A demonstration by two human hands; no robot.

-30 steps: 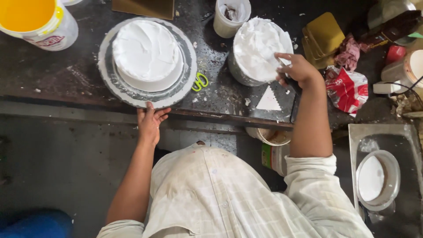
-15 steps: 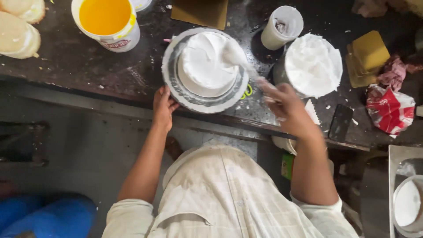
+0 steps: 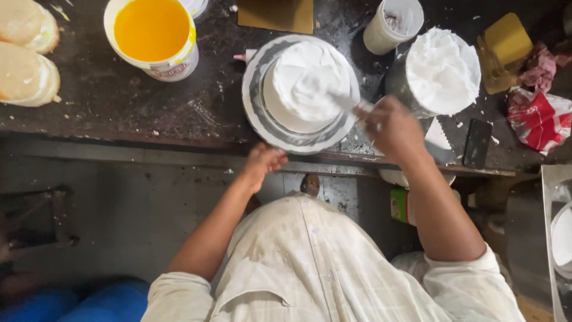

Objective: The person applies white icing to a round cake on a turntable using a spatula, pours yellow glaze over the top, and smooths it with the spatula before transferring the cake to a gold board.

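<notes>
Moved since half a second ago: right hand (image 3: 393, 128) now nearer the cake (image 3: 307, 86), spatula (image 3: 342, 101) laid across the cream top instead of hovering at its right edge; left hand (image 3: 262, 164) shifted from the left of the turntable (image 3: 256, 113) to just below its front rim. Moved a second ago from the cream bowl (image 3: 444, 71) at the right.

Right hand clenched round the spatula handle, blade flat on the white cream, tip toward the cake's middle. Left hand half curled, fingers at the turntable's near edge by the worktop (image 3: 119, 113) lip; touching or just short of it, cannot tell. Nothing gripped in it.

Cake white all over, round, centred on the grey turntable, roughly mid-worktop. Bowl heaped with white cream just right of the turntable, near the right hand. White cup (image 3: 393, 24) behind, between cake and bowl. Tub (image 3: 152, 36) of orange liquid to the left, well apart from the cake. Two pale sponge rounds (image 3: 27, 59) at the far left edge. Brown card (image 3: 277, 13) at the back. Yellow sponge block (image 3: 505, 50) and red-and-white bag (image 3: 539, 119) at the far right. Toothed white scraper (image 3: 438, 136) and dark flat slab (image 3: 478, 143) beside the right wrist. Worktop dark, flecked with cream.
</notes>
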